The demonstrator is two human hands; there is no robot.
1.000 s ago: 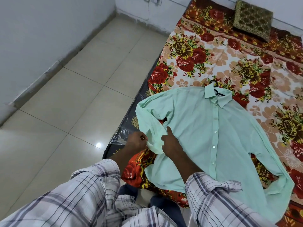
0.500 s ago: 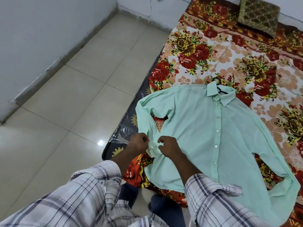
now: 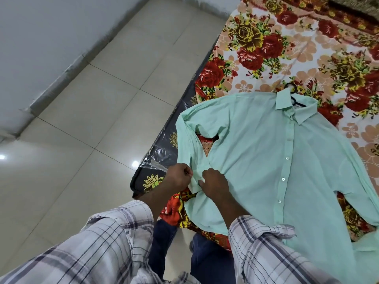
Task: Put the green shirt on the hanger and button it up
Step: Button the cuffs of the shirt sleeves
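Green shirt [image 3: 266,160]: spread flat and front up on the floral bedsheet [image 3: 287,48], collar at the far end and hem toward me. The front is closed, with a row of white buttons [image 3: 287,158] running down it.
Hanger [image 3: 295,100]: black and inside the shirt. Only the hook and a short stretch at the neck show, just past the collar.
Near sleeve: on my left side it folds down along the shirt's body, with a gap of bedsheet showing under the armpit. Its cuff [image 3: 196,182] ends between my hands.
My left hand [image 3: 178,178]: fingers curled, pinching the outer edge of the cuff beside the corner of the mattress.
My right hand [image 3: 215,184]: fingers curled too, pinching the inner edge of the same cuff — the heel of the hand rests on the shirt's body.
Far sleeve: trails off to my right and down toward the frame's edge.
Mattress [image 3: 164,148]: its side is dark with a flower print and wrapped in clear plastic — it stands on the pale tiled floor [image 3: 82,119].
My arms: in plaid sleeves, pushed back from the wrists.
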